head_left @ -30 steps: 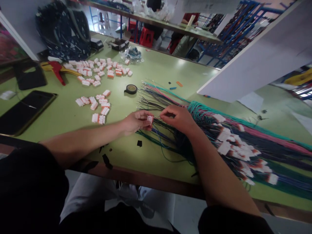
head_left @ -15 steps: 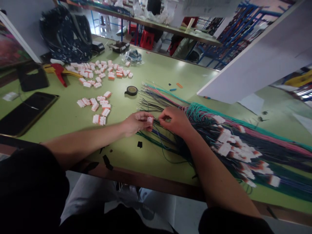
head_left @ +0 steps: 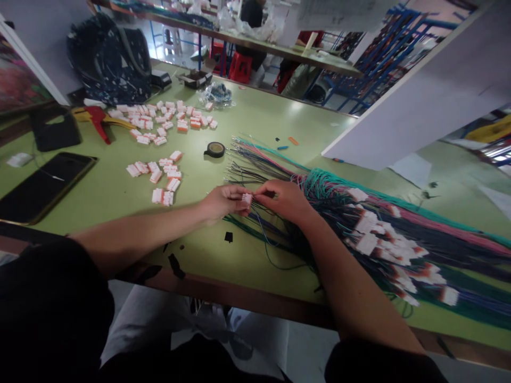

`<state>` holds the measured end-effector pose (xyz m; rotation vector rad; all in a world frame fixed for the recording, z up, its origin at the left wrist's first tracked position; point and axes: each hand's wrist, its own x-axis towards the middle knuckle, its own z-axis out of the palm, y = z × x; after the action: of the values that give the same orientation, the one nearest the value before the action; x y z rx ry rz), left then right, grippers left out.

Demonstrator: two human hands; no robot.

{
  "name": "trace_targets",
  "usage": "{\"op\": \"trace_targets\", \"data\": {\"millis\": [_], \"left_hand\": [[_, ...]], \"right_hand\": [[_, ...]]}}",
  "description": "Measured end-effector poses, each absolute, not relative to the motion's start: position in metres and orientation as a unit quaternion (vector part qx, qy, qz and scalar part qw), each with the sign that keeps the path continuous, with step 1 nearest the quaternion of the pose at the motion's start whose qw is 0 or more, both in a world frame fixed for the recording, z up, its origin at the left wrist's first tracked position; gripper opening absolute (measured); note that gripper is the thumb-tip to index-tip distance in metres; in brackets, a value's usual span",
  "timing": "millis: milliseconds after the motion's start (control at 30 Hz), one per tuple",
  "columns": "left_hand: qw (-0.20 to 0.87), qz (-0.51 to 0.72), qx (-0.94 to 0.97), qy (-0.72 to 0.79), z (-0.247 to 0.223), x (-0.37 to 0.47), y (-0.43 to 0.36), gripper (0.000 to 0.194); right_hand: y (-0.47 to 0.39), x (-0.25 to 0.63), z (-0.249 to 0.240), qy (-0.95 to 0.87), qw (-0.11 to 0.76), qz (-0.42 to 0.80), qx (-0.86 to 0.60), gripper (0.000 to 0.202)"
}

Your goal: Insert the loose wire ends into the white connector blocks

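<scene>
Between the thumb and fingers of my left hand point(head_left: 223, 201) is a small white-and-orange connector housing point(head_left: 247, 199). My right hand point(head_left: 284, 199) is closed in a pinch right at the housing's right side. A thin wire seems to be in that pinch, though the fingertips mostly hide it. Under and beyond both hands lies a wire bundle point(head_left: 255, 173) in black, teal, pink and blue, its bare ends pointing left. Finished-looking white connectors point(head_left: 371, 234) sit on the wires beside my right forearm. Loose connector housings point(head_left: 165, 173) lie left of my left hand.
A larger pile of housings point(head_left: 171, 117) lies farther back. Around it are black tape point(head_left: 215, 149), a red-and-yellow tool point(head_left: 98, 121), a phone point(head_left: 46, 186) and a dark patterned bag point(head_left: 109, 58). A white panel point(head_left: 399, 106) rises at the right. Another person point(head_left: 251, 13) sits beyond.
My right hand has moved left, closing the gap, and its pinched fingertips now meet the connector housing. My left hand keeps its hold with barely any shift.
</scene>
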<state>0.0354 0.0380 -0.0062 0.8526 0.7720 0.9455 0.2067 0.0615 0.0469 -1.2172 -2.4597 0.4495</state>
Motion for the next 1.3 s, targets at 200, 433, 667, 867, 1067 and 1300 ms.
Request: {"op": "trace_targets", "data": {"millis": [200, 433, 667, 867, 1067, 1300], "left_hand": [[0.741, 0.437, 0.365, 0.355, -0.004, 0.035, 0.038, 0.023], [0.732, 0.439, 0.380, 0.356, -0.010, 0.037, 0.042, 0.030], [0.677, 0.428, 0.440, 0.406, 0.023, 0.038, 0.037, 0.032], [0.607, 0.347, 0.575, 0.426, 0.072, 0.060, 0.052, 0.028], [0.549, 0.333, 0.640, 0.422, 0.118, 0.068, 0.078, 0.025], [0.492, 0.501, 0.557, 0.443, 0.078, 0.109, 0.051, 0.010]], "right_hand": [[0.061, 0.205, 0.047, -0.868, 0.173, 0.130, -0.446, 0.011], [0.062, 0.207, 0.052, -0.858, 0.178, 0.201, -0.438, 0.024], [0.048, 0.206, 0.060, -0.864, 0.069, 0.192, -0.460, 0.052], [0.043, 0.233, 0.052, -0.828, 0.166, 0.261, -0.468, 0.014], [0.045, 0.237, 0.048, -0.816, 0.193, 0.128, -0.530, 0.019], [0.046, 0.238, 0.051, -0.788, 0.158, 0.069, -0.591, 0.038]]}}
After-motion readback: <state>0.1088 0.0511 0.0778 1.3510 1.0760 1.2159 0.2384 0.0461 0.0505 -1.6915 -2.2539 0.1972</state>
